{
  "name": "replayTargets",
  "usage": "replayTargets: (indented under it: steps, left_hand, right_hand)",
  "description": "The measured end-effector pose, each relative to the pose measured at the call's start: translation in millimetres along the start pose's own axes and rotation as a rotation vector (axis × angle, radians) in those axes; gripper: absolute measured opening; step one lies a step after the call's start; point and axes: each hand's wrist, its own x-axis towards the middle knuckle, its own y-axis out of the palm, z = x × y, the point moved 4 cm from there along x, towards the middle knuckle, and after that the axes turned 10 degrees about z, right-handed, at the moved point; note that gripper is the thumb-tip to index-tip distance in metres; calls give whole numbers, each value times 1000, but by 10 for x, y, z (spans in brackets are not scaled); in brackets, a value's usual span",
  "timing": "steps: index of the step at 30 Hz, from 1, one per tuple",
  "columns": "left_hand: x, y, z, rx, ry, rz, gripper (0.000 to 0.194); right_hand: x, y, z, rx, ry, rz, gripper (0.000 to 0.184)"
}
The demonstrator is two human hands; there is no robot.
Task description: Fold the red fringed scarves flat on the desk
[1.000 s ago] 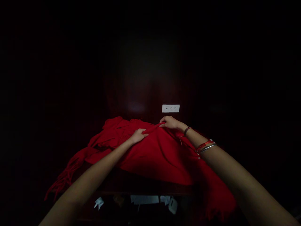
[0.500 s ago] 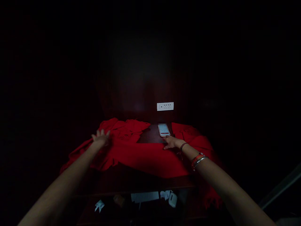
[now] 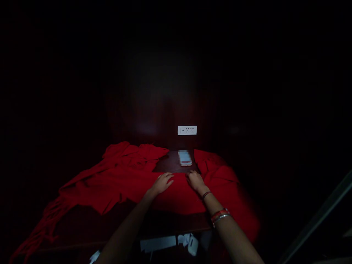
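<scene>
A red fringed cloth (image 3: 115,183), which looks like a shawl or scarf, lies across a dark wooden surface. Its left end is crumpled, and fringe hangs over the front edge there. My left hand (image 3: 162,183) rests on the middle strip near its far edge, fingers stretched out and a ring on one of them. Beside it, my right hand (image 3: 195,180) lies on the same edge, palm down with fingers slightly bent and nothing visibly gripped. Just beyond my right hand is a phone (image 3: 184,158) with a lit, blurred screen.
A white socket panel (image 3: 187,130) is on the dark wall behind. Under the surface's front edge are a pale flat strip (image 3: 158,243), crumpled white paper (image 3: 183,239) and a small white case (image 3: 193,245). A pale slanting edge (image 3: 316,220) shows at the right.
My left hand has moved right from the crumpled end to the middle of the cloth. My right hand has drawn back from the phone. The cloth's left part now spreads farther left and forward.
</scene>
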Motion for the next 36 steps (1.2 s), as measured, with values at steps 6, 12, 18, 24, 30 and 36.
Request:
replayTargets:
  steps: [6, 12, 18, 24, 30, 36]
  left_hand:
    - [-3, -140, 343, -5, -66, -77, 24]
    - [-46, -334, 541, 37, -261, -189, 22]
    - [-110, -485, 516, 60, -399, -267, 25]
    - [-114, -499, 427, 124, -378, -256, 25]
    - [-131, -517, 336, 188, -360, -298, 26]
    - [-303, -727, 451, 264, -609, -417, 31]
  right_hand:
    - [368, -46, 70, 72, 22, -86, 28]
    - [511, -150, 307, 213, -191, -199, 26]
    - [362, -152, 445, 137, -376, -206, 43]
    - [345, -117, 496, 82, -374, -166, 54]
    - [319, -201, 473, 6, -238, -215, 22]
    - [321, -266, 272, -29, -80, -150, 25]
